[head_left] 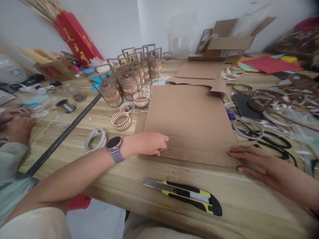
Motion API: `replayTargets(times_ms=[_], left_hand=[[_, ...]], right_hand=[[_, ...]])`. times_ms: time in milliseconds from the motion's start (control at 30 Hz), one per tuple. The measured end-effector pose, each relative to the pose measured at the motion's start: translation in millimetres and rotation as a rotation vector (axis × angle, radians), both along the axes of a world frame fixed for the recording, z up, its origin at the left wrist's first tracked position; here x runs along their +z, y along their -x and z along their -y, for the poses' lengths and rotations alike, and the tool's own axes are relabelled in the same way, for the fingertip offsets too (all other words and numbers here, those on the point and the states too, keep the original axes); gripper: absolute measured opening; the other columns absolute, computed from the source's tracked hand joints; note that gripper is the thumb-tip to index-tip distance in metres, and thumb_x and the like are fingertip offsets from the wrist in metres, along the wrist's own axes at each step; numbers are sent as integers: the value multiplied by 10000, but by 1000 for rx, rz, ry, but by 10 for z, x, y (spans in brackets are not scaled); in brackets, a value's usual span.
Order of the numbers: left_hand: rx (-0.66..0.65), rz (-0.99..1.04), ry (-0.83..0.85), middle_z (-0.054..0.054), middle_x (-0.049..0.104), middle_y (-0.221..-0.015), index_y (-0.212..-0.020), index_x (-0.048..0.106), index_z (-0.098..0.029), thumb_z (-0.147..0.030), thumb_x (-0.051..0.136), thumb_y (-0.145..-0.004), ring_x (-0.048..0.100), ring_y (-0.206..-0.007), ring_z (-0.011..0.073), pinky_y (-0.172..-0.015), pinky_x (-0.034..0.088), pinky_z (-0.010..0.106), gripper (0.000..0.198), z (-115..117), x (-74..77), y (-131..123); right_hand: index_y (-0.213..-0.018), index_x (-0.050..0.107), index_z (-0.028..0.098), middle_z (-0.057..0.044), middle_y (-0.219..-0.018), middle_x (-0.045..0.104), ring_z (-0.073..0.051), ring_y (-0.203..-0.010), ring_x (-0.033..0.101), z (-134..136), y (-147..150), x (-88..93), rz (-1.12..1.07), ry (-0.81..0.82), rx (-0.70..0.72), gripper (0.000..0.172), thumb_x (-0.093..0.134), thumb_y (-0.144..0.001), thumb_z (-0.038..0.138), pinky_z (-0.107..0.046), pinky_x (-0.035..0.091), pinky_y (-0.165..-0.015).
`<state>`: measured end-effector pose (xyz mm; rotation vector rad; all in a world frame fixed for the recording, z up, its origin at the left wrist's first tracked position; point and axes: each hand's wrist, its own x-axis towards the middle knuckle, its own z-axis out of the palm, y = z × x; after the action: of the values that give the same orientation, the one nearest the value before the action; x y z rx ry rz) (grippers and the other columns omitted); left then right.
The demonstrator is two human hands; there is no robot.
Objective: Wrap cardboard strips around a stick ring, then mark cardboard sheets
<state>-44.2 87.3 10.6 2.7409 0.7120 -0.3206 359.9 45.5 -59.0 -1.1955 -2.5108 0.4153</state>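
A large flat piece of cardboard (186,116) lies on the wooden table (119,179), with more cardboard under its left edge. My left hand (151,143), a watch on its wrist, rests on the cardboard's front left part with the fingers curled in; whatever they might hold is hidden. At the front right corner, my right hand (256,162) grips the cardboard's edge, fingers on top and thumb at the front side. A yellow and black utility knife (185,196) with its blade out lies in front of the cardboard, touched by neither hand.
Small slatted baskets with tall handles (129,84) stand behind on the left. White rings (95,140) and a slatted ring (121,120) lie left of the cardboard. Strips and black scissors (274,139) crowd the right. Another person's hands (20,127) are at far left.
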Motion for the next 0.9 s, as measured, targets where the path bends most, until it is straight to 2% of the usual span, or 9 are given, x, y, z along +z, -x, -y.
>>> replayTargets(times_ms=[100,167,200,267,333,400,567,733,900], left_hand=[[-43,-69,-52,17,637,-879,-733,649,-150,-162,764,-832,595,-747,150,-595,379,272,152,2,50,-145],[-76,-78,-64,28,667,-943,-914,685,-154,-125,747,-831,617,-788,166,-600,376,275,108,-1,77,-238],[-96,-72,-66,30,680,-978,-1057,683,-167,-92,725,-833,626,-803,171,-603,375,273,240,-4,88,-287],[-132,-72,-72,21,704,-1016,-1347,577,-236,-23,640,-853,638,-798,169,-603,366,266,542,-9,111,-396],[-150,-115,-79,0,730,-993,-1487,443,-335,29,542,-870,646,-758,163,-598,352,256,723,-6,148,-527],[-144,-183,-83,-8,751,-949,-1515,388,-394,49,496,-870,652,-720,169,-589,344,253,790,2,201,-673],[-120,-294,-58,20,754,-850,-1521,357,-432,53,507,-861,635,-617,184,-558,346,248,833,23,275,-999],[-43,-208,-37,-12,669,-632,-1415,501,-490,15,603,-843,578,-515,175,-580,397,251,769,29,94,-1152],[-70,-194,-66,-42,633,-542,-1413,499,-489,-19,682,-773,578,-451,161,-600,452,242,815,-24,-84,-1204]], right_hand=[[-1173,705,296,-116,-1221,689,-347,-1134,657,10,27,17,15,59,-40,359,592,-895,494,-525,575,-953],[-1173,714,263,-131,-1235,681,-341,-1157,643,13,46,46,31,98,-56,407,564,-904,530,-531,556,-973],[-1179,714,249,-138,-1242,677,-337,-1168,635,15,59,65,39,115,-55,425,555,-908,536,-532,546,-984],[-1188,711,226,-147,-1248,671,-325,-1183,623,21,88,108,49,136,-47,434,543,-920,523,-525,532,-995],[-1189,708,214,-150,-1243,670,-314,-1185,618,31,117,147,46,140,-43,424,535,-929,502,-518,523,-999],[-1193,704,215,-149,-1245,667,-308,-1185,614,43,139,173,42,150,-43,409,535,-932,480,-514,520,-998],[-1214,693,231,-142,-1257,658,-308,-1192,608,70,154,193,48,173,-58,378,553,-920,424,-510,514,-997],[-1210,690,235,-135,-1242,657,-294,-1196,599,93,184,218,27,173,-59,348,574,-905,354,-493,502,-1008],[-1219,686,231,-131,-1248,651,-277,-1189,599,113,235,299,23,198,-69,345,585,-894,293,-465,492,-1018]])
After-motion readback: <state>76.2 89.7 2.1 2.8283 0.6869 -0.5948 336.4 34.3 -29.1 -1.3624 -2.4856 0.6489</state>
